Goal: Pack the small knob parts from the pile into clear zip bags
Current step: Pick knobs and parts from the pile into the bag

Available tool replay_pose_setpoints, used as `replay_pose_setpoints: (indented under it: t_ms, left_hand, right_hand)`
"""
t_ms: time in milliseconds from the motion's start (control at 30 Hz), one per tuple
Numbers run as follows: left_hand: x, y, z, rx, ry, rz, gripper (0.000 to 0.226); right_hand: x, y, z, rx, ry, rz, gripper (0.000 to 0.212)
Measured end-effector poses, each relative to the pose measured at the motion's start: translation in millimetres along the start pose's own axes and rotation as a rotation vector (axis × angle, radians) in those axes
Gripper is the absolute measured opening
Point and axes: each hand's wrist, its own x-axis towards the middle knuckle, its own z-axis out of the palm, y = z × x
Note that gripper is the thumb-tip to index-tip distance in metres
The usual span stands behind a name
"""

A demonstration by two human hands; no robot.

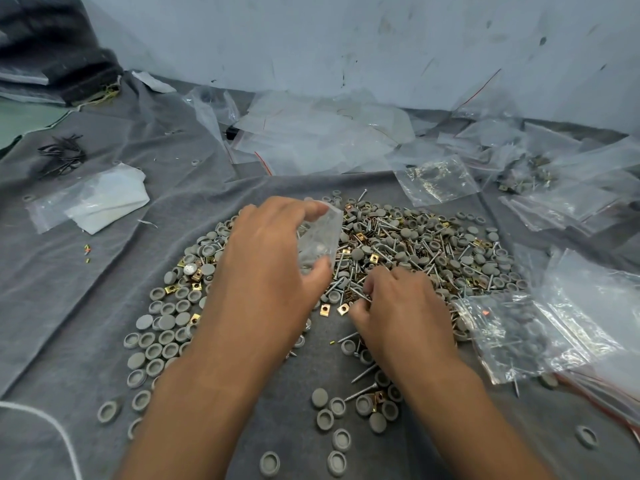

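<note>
A wide pile (415, 244) of grey round knob caps, silver screws and brass square clips lies on the grey cloth. Above its middle my left hand (270, 258) holds a small clear zip bag (320, 237) between thumb and fingers, with a few parts showing inside. My right hand (394, 306) is down on the pile just right of the bag, its fingers curled among screws and clips near the front edge. What those fingers pinch is hidden.
Filled zip bags (512, 327) lie stacked at the right. Empty clear bags (322, 133) are heaped at the back by the wall. A flat bag with white paper (97, 199) lies at the left, with black ties (62, 154) beyond it. Loose caps (336, 407) dot the near cloth.
</note>
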Motion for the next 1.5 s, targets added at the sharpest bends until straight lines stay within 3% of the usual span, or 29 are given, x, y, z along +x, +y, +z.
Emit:
replay_pose_setpoints:
  t_ms: [133,433,533,633,800,933,1100,1333,1500]
  left_hand:
    - [0.6,1.3,-0.9,0.006,-0.015,-0.005,0.048]
    - [0.0,3.5,0.7,0.013,-0.024,-0.005,0.049]
    - [0.4,3.3,1.3,0.012,-0.033,0.003,0.050]
    - [0.3,4.4,3.0,0.000,-0.051,0.016,0.050]
    - [-1.0,6.0,6.0,-0.007,-0.059,0.053,0.050]
    - [-0.7,5.7,9.7,-0.023,-0.066,0.078,0.051]
    - [-0.8,8.3,11.0,-0.035,-0.097,0.084,0.047]
    - [-1.7,6.4,9.2,-0.045,-0.092,0.076,0.050]
    - [-0.4,7.7,9.6,-0.038,-0.098,0.072,0.046]
  right_hand:
    - [1.5,5.9,-4.1,0.029,0.030,-0.027,0.008]
    - [-0.1,14.2,-0.7,0.036,0.051,-0.115,0.005]
    - [7.4,18.4,-6.3,0.432,0.003,-0.019,0.016]
    - [16.0,22.0,-23.6,0.963,0.031,0.010,0.012]
    - [10.1,15.9,-42.0,1.285,0.044,-0.101,0.009]
    - [-2.4,6.8,-47.8,1.205,0.169,-0.260,0.007]
    - [-7.3,-4.6,-47.6,0.621,0.501,-0.500,0.012]
    - [-8.0,-4.1,-52.2,0.807,0.538,-0.413,0.018]
    - [-4.2,-7.4,-46.3,0.641,0.492,-0.468,0.016]
